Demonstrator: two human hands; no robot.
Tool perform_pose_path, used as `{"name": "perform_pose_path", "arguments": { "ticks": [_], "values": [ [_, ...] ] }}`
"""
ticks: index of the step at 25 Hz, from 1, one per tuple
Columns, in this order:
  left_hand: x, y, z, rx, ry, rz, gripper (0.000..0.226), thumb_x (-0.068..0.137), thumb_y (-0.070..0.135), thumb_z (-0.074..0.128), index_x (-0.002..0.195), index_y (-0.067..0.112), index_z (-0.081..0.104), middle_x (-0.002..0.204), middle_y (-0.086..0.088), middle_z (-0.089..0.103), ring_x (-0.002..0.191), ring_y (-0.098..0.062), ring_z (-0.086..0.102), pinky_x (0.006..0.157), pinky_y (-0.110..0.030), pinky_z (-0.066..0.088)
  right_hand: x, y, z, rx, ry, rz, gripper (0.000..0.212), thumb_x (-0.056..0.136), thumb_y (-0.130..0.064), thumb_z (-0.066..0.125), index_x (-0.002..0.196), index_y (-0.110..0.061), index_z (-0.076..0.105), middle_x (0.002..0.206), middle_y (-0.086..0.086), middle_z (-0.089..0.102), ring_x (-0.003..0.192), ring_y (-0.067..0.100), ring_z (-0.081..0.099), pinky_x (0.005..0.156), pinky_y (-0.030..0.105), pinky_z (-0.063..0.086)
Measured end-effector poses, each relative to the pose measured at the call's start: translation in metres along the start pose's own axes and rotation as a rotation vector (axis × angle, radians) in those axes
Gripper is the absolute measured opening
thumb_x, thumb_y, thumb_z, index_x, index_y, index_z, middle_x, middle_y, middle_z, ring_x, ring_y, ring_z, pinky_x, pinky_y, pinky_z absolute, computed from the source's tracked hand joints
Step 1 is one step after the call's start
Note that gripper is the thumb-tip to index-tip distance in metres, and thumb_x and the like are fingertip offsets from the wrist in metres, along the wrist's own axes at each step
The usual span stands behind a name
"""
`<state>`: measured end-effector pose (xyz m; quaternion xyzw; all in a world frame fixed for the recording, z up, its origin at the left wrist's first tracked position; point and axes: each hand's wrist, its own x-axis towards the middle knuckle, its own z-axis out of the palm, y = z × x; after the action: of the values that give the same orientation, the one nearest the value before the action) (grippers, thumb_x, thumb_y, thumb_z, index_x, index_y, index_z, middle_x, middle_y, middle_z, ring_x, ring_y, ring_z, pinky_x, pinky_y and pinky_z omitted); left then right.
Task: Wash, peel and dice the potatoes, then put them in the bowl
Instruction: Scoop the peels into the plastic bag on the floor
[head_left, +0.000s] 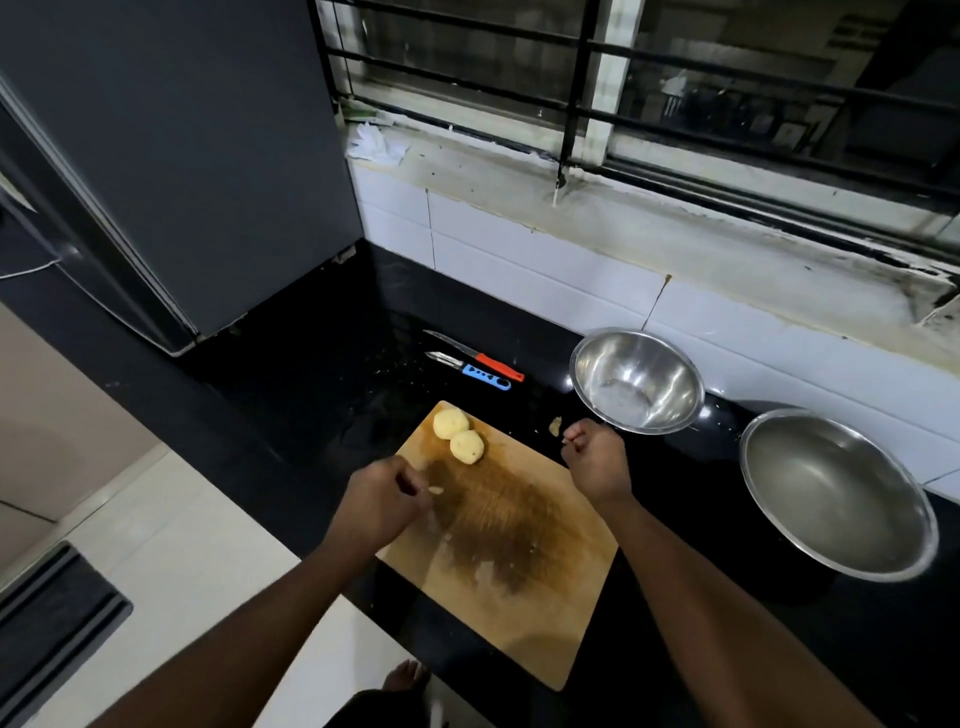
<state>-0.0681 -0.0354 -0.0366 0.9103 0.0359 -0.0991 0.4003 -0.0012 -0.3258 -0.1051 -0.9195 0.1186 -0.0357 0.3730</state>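
Two peeled potatoes (458, 435) sit touching each other at the far left corner of the wooden cutting board (524, 613). The left hand (383, 503) hovers over the board's left edge, just nearer than the potatoes, fingers curled and pinching a small pale scrap. The right hand (597, 457) is at the board's far right edge, fingers curled, seemingly pinching a tiny bit. Beyond the board lie a knife (475, 356) and peeler (470, 370); right of it stand a small steel bowl (638, 381) and a larger one (839, 493).
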Motion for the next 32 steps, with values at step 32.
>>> {"name": "perform_pose_path", "arguments": {
  "ticks": [32],
  "values": [
    [-0.008, 0.083, 0.153, -0.297, -0.849, 0.165, 0.01, 0.084, -0.003, 0.074, 0.084, 0.001, 0.065, 0.075, -0.01, 0.068, 0.06, -0.016, 0.066, 0.056, -0.02, 0.055, -0.262, 0.0, -0.007, 0.051, 0.709, 0.489, 0.014, 0.086, -0.009, 0.072, 0.096, -0.019, 0.073, 0.093, -0.005, 0.064, 0.082, 0.003, 0.059, 0.075, 0.005, 0.041]
  ]
}}
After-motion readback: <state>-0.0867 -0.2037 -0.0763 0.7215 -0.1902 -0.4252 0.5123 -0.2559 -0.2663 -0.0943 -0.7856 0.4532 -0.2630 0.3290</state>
